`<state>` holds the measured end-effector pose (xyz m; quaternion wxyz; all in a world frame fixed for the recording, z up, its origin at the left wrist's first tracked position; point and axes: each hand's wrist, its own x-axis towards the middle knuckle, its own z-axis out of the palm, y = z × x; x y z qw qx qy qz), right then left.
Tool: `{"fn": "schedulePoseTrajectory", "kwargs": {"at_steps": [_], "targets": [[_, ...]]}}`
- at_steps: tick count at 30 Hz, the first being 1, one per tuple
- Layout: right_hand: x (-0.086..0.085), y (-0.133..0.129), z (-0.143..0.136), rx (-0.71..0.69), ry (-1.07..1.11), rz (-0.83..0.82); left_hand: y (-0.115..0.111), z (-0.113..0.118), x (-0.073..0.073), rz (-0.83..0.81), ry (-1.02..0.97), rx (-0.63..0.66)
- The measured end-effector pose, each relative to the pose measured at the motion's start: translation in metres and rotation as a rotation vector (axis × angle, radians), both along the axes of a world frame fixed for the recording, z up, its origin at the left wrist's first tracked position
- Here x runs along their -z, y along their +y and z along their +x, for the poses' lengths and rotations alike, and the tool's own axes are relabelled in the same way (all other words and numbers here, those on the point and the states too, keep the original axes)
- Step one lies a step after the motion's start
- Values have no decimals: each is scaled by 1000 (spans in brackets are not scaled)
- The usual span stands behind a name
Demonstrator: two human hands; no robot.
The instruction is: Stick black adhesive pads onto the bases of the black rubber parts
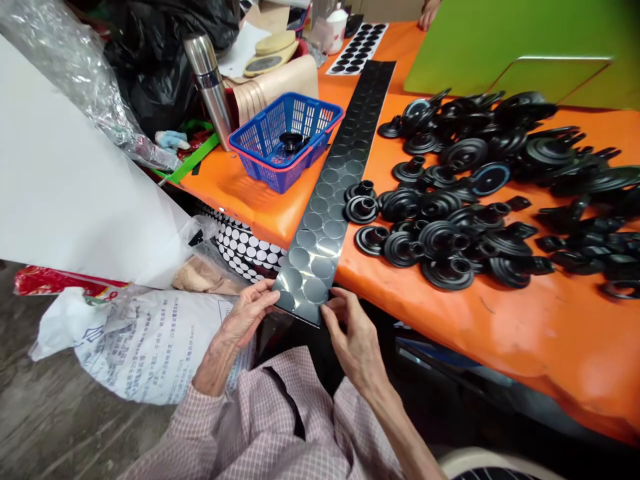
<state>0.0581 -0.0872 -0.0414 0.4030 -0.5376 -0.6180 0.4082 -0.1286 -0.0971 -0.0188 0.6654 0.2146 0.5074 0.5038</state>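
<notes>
A long black sheet of round die-cut stickers [333, 193] lies over the orange table, its near end jutting past the edge toward me. At that end, my left hand [245, 313] pinches the left corner between thumb and fingers. My right hand [353, 333] grips the opposite corner, fingers curled and thumb against the edge. To the right of the sheet, many black round plastic parts with short stems [440, 233] are heaped on the table. A blue plastic basket [280, 175] with a black part inside stands left of the sheet.
Behind the basket stands a steel thermos [210, 93]. A white sheet with black dots [357, 50] lies at the back, near a white bottle [337, 30]. A green board [520, 53] rises at the back right, beside another person's hand [429, 13]. A stuffed white sack [150, 347] sits on the floor.
</notes>
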Motion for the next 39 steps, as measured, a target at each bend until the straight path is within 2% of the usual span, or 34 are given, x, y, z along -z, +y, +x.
{"fn": "schedulePoseTrajectory", "kwargs": {"at_steps": [3,5,7,13,20,22,25,27,30,32,34,36,37,39], "targets": [[-7,2,-8,10,-343,352,1,0,3,-23,8,0],[-12,5,-18,-95,-441,463,2,3,4,-10,-12,-3],[-14,7,-28,-157,-471,480,3,6,5,24,-21,-10],[-18,15,-41,-57,-471,427,1,10,7,143,49,1],[-21,17,-47,-79,-454,507,0,16,5,139,106,28],[-18,19,-43,-33,-407,530,-1,13,6,120,133,23],[-19,28,-27,120,-293,482,-4,0,5,43,192,5],[-24,31,-16,174,-258,468,-6,-12,-5,-28,343,-16],[-34,24,-10,119,-252,531,-4,-19,-29,13,781,-118],[-40,13,-17,62,-255,621,-2,-13,-47,105,901,-46],[-44,3,-26,2,-250,719,2,0,-60,155,827,132],[-48,-3,-30,-67,-187,712,6,13,-66,154,703,211],[-50,-4,-29,-78,-127,643,8,18,-68,146,652,205],[-54,-3,-24,-47,36,404,15,26,-71,145,584,209]]}}
